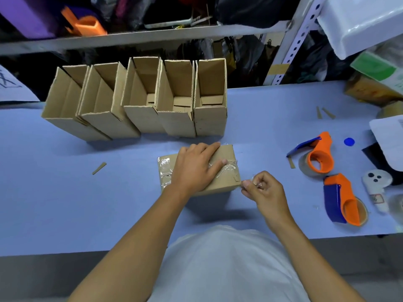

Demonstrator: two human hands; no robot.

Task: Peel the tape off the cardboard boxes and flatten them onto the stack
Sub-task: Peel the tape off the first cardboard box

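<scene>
On the blue table (65, 192), directly in front of us, we keep the sealed cardboard box (224, 153) lying on its side. Our left hand (195, 165) rests flat on its top with fingers extended, pinning it so it cannot slide, as we judge, while the tape is pulled. Our right hand (265, 188) sits at the box's right end, thumb and fingers pinched on a crumpled strip of clear tape (254, 182) that looks partly lifted. More tape (165, 170) covers the left end. Five open boxes (139, 101) stand behind; no flattened stack is visible. Two orange tape dispensers (321, 154) lie to the right. We can read no brand or label.
</scene>
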